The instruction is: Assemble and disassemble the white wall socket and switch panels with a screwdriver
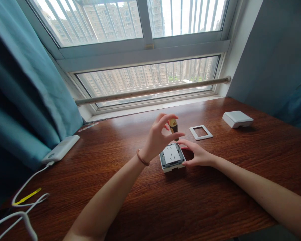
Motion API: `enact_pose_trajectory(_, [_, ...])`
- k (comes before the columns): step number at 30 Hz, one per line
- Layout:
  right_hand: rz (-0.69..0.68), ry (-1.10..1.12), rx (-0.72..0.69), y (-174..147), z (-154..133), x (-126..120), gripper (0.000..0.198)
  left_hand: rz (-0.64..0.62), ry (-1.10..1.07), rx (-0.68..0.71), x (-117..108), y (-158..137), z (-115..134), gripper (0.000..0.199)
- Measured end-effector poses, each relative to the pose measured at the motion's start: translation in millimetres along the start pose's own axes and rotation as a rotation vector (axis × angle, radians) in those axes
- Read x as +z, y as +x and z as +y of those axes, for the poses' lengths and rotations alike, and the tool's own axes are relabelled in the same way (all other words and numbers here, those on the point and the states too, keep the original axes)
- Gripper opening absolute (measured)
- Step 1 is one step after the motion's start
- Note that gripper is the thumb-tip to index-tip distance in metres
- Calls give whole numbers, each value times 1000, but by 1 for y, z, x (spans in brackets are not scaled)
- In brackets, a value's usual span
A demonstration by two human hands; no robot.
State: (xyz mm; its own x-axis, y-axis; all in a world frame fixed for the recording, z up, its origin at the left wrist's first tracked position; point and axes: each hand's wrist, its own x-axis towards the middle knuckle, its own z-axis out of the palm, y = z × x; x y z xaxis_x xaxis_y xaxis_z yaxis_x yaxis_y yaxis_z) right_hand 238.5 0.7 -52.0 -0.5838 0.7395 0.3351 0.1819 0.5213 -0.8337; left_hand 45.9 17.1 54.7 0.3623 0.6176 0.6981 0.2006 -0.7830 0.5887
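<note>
A wall socket (171, 154) with a white face and dark grey frame sits in a white box on the wooden table. Over it, my left hand (162, 132) has its fingers curled about a screwdriver (174, 126) with a yellow and black handle; the thumb sticks out to the side. The screwdriver stands nearly upright, its shaft pointing down at the right edge of the socket's frame, by a screw hole. My right hand (199, 154) grips the box's right side between thumb and fingers. Exactly where the tip rests is too small to tell.
On the brown table (140, 204), a white square frame (201, 132) lies behind my right hand. Farther right is a white box-like piece (237, 118). At left are a white power bank (61, 149), a white cable (25, 214) and a yellow strip (28, 196).
</note>
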Motion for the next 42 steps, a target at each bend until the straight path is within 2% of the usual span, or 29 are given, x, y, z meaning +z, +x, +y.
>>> enact_pose_trajectory(3, [4, -5, -9, 0, 0, 0, 78, -1, -6, -11, 0, 1, 1, 39])
enact_pose_trajectory(7, [-1, -15, 6, 0, 0, 0, 78, -98, -113, -4, 1, 1, -1, 51])
enact_pose_trajectory(11, [-9, -16, 7, 1, -1, 0, 77, -129, -191, -6, 3, -2, -1, 45])
enact_pose_trajectory(14, [0, -8, 1, 2, -2, 0, 77, -84, -145, 4, 5, -4, -1, 46])
enact_pose_trajectory(19, [-1, -25, -10, 1, -1, 0, 76, 78, 16, 36, 8, -5, -5, 53])
enact_pose_trajectory(22, [10, -32, -19, 0, 1, 0, 77, 87, 11, 39, 9, -5, -8, 50])
enact_pose_trajectory(32, [7, -33, 31, -1, 2, 0, 78, -79, -88, 30, 6, -4, -3, 55])
enact_pose_trajectory(37, [2, -29, 28, -1, 2, 1, 78, -201, -264, 0, 2, -4, 0, 63])
enact_pose_trajectory(40, [4, -32, 32, 0, 1, 2, 77, -213, -333, -34, 3, -4, 0, 66])
enact_pose_trajectory(42, [8, -41, 39, 0, 0, 2, 77, -208, -328, -36, 4, -5, -1, 61])
